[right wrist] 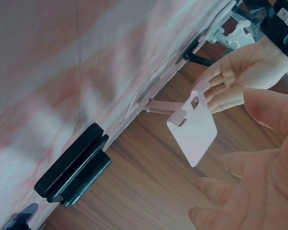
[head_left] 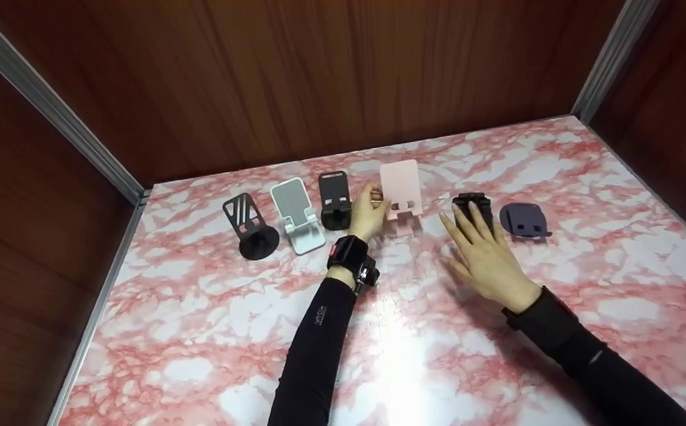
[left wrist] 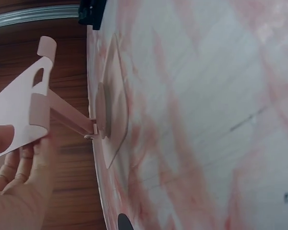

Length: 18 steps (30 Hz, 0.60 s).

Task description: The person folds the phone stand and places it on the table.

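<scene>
**Steadying the pink stand in the line-up**

Pinching at the edge of the pink phone stand (head_left: 401, 192), the left hand (head_left: 367, 216) has fingers curled against the stand's left side, a narrow grip that seems meant to keep the upright plate from tipping on its small base. That stand sits mid-row on the marble-patterned surface (head_left: 414, 355), toward the back wall. The right hand (head_left: 485, 254) hovers flat, fingers straight and spread, holding nothing, fingertips just reaching the folded black stand (head_left: 473, 207), apparently ready rather than engaged.

To the left stand three more, all upright: the black cone-base stand (head_left: 251, 228), the white stand (head_left: 295, 216) and the black stand (head_left: 334, 201). Far right lies the dark purple stand (head_left: 523, 220), folded low.

From the left wrist view comes what the head view hides: the pink plate (left wrist: 19, 110) rides on a slim arm hinged to a flat base, fingers (left wrist: 17, 163) behind its lower edge. Over on the right wrist view, the folded black stand (right wrist: 74, 167) shows its stacked layers lying flat, with the pink plate (right wrist: 194, 129) beyond.
</scene>
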Tool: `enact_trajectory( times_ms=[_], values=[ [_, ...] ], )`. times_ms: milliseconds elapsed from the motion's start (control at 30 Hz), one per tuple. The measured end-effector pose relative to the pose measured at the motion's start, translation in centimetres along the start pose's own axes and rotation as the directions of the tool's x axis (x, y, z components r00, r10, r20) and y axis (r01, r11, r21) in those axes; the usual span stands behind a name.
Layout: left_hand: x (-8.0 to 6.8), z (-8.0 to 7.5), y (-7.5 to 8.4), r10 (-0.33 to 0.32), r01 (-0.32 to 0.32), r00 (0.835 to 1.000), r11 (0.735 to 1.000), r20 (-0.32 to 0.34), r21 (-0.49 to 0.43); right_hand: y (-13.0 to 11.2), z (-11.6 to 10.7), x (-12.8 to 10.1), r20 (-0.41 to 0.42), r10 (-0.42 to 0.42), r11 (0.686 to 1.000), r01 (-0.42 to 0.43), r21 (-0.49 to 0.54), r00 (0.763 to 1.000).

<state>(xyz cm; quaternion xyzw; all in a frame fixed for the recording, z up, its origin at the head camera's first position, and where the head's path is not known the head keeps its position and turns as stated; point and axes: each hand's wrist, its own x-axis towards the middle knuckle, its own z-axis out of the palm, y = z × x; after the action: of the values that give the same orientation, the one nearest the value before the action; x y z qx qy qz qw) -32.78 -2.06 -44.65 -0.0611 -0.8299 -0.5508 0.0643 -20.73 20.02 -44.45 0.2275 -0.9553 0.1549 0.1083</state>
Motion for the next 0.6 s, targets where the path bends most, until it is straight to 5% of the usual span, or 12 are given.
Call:
enact_trajectory(
  times_ms=[200, 600],
  values=[
    [0.05, -0.18, -0.15, 0.005, -0.005, 1.0, 1.0, -0.023, 0.011, 0.01, -0.05, 0.06, 0.007, 0.002, 1.0, -0.002, -0.017, 1.0],
    [-0.64, -0.7, 0.03, 0.031, -0.024, 0.999, 0.987, 0.042, -0.156, 0.14, 0.07, 0.05, 0.021, 0.002, 1.0, -0.002, 0.011, 1.0]
  ],
)
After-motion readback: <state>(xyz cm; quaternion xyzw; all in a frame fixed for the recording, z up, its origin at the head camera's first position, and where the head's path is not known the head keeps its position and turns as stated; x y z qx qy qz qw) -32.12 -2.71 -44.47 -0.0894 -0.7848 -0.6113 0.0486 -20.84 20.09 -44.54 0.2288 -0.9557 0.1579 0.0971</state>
